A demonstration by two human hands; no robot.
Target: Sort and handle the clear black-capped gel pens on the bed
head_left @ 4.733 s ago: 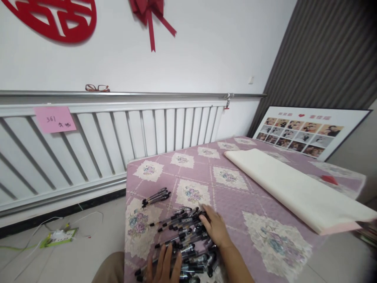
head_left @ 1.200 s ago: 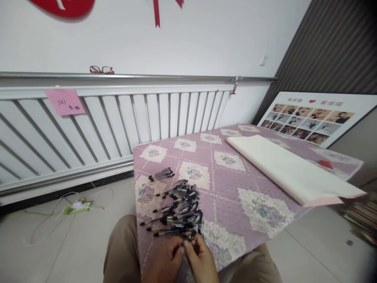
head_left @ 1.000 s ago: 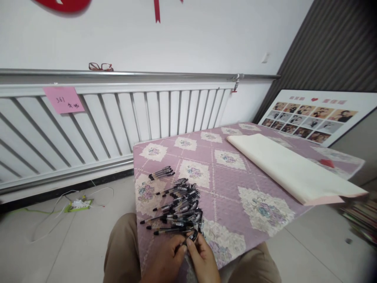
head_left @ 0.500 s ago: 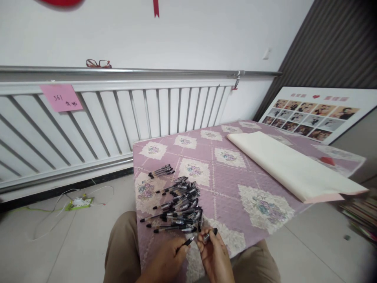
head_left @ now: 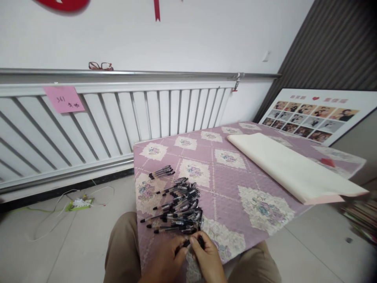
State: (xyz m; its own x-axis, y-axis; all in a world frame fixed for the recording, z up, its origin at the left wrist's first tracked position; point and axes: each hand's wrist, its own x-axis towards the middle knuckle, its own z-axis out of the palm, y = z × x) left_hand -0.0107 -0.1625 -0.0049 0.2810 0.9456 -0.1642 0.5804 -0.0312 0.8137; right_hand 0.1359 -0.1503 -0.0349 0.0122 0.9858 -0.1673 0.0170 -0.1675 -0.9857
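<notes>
Close to the table's front edge, my left hand (head_left: 167,257) is closed around the barrel of a black pen (head_left: 185,244). My right hand (head_left: 208,257) pinches a dark pen cap (head_left: 201,241), and the two hands meet so that cap and pen tip come together. Fingers hide the join, so I cannot tell how far the cap is on. Just beyond the hands lies a loose pile of capped black pens (head_left: 179,214). A smaller group of pens (head_left: 161,172) rests apart, farther back on the left.
A purple floral cloth covers the table (head_left: 226,181). On its right lies a large cream sheet (head_left: 282,169), with a photo board (head_left: 316,114) behind. A white radiator (head_left: 165,110) lines the wall. A power strip (head_left: 79,203) with cables sits on the floor at left.
My right hand has moved left with the cap, closing the gap to the pen in my left hand. The pen's tip, visible before, is now covered. The piles have not moved.
</notes>
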